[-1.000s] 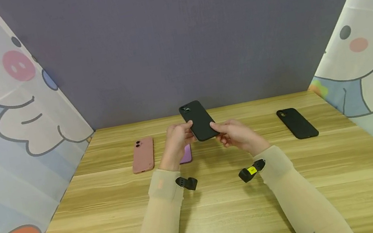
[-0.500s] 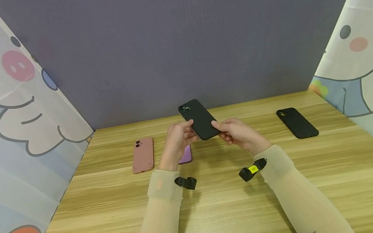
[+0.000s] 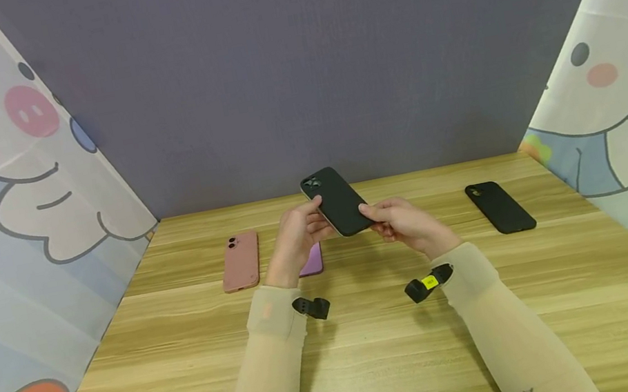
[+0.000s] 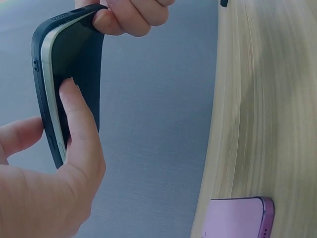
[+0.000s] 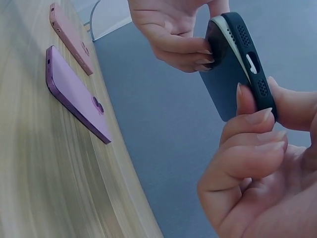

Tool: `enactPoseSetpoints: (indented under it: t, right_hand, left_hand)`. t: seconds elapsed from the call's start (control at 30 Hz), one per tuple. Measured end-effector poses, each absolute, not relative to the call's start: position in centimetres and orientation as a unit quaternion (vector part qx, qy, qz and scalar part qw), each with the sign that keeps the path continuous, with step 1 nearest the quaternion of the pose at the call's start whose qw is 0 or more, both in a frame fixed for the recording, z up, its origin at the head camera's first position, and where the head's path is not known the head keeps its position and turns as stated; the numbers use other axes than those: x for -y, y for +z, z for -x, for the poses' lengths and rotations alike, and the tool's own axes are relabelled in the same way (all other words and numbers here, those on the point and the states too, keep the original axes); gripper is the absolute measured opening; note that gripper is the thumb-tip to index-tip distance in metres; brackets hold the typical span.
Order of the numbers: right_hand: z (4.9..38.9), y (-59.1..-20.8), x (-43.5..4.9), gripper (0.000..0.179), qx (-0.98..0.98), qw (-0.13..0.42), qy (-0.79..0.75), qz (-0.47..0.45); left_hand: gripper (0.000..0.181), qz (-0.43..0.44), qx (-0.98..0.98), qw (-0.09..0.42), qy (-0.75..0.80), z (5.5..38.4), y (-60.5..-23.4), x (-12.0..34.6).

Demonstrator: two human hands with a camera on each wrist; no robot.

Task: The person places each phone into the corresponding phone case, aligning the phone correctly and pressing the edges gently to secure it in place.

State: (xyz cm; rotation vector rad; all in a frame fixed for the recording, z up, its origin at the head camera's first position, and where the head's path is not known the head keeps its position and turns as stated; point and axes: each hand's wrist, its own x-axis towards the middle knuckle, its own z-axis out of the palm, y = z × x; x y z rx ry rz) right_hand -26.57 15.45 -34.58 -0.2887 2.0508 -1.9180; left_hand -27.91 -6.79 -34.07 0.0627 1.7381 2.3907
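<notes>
And now the left hand (image 3: 301, 228) clamps phone (image 4: 62, 59) and black case (image 3: 343, 202) above the table (image 3: 371, 340), right hand (image 3: 407, 225) pinching the case's corner, seemingly fitting or peeling, next calling for careful edge pressure.

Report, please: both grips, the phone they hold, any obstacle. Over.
Left grip pinches phone and case. Right grip pinches case corner. Phone partly in case, one edge protruding. Purple phone on table, not in the way.
</notes>
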Motion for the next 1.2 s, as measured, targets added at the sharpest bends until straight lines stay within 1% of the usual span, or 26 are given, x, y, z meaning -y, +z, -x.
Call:
enactPoseSetpoints:
  t: [0.1, 0.27, 0.43, 0.6, 0.83, 1.2]
  right_hand:
    - [26.6, -34.6, -15.6, 0.039, -0.719, 0.162, -0.667, 0.108]
    - [26.4, -34.4, -15.8, 0.040, -0.723, 0.171, -0.656, 0.131]
    - [26.4, -34.3, -16.0, 0.033, -0.720, 0.186, -0.652, 0.146]
    - [26.4, -34.2, -16.1, 0.032, -0.720, 0.193, -0.651, 0.146]
    - [26.5, -34.1, -16.0, 0.030, -0.710, 0.182, -0.669, 0.121]
    - [26.7, -34.3, -15.5, 0.033, -0.660, 0.158, -0.734, 0.021]
  left_hand:
    - [0.018, -0.011, -0.580, 0.077, 0.811, 27.9, -34.1, 6.9]
    - [0.020, 0.007, -0.570, 0.030, 0.821, 28.0, -34.1, 7.2]
    - [0.022, 0.018, -0.565, -0.002, 0.825, 28.2, -34.2, 7.7]
    - [0.023, 0.030, -0.565, -0.010, 0.824, 28.3, -34.2, 8.1]
    - [0.020, 0.030, -0.565, -0.014, 0.824, 28.4, -34.3, 8.1]
    - [0.024, 0.038, -0.558, -0.032, 0.828, 28.4, -34.6, 7.6]
